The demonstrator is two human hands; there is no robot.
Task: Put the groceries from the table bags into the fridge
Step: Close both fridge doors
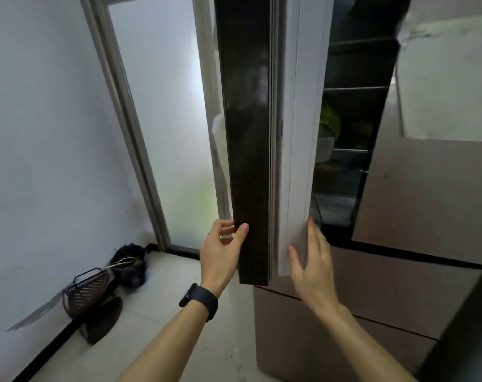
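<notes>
The fridge's upper left door (248,139) stands partly open, edge-on to me, dark outside with a white inner lining. My left hand (223,252) grips its lower outer edge, thumb on the dark face. My right hand (313,260) lies flat, fingers apart, against the white inner side near the bottom. Through the gap I see the dim fridge interior (350,111) with glass shelves and something green (329,122) on one shelf. No grocery bags or table show.
The beige right fridge door (427,188) is closed, with beige drawers (358,299) below. A frosted glass door (162,119) is at the left. On the floor by the wall stand a dark pot (129,264) and a black wire rack (86,290).
</notes>
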